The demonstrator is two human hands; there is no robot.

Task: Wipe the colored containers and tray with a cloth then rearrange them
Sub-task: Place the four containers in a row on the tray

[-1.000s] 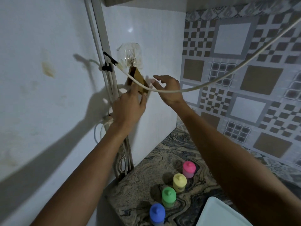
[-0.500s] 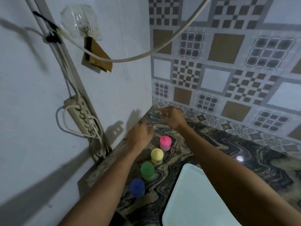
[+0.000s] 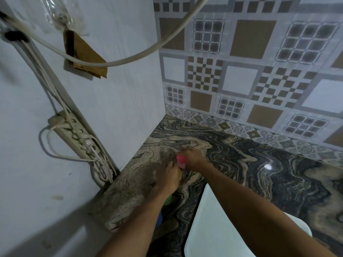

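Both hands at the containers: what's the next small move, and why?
Probably lift the pink container and set it on the tray beside them: the right hand appears to grip it, the left hand covers the yellow container, the cloth hangs on the wall.

You have one view, worn on your head; it faces forward and down. The swirled dark-and-tan stone counter (image 3: 241,164) lies close.

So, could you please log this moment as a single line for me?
right hand: holds pink container | left hand: over yellow container, grip unclear | tray: on counter
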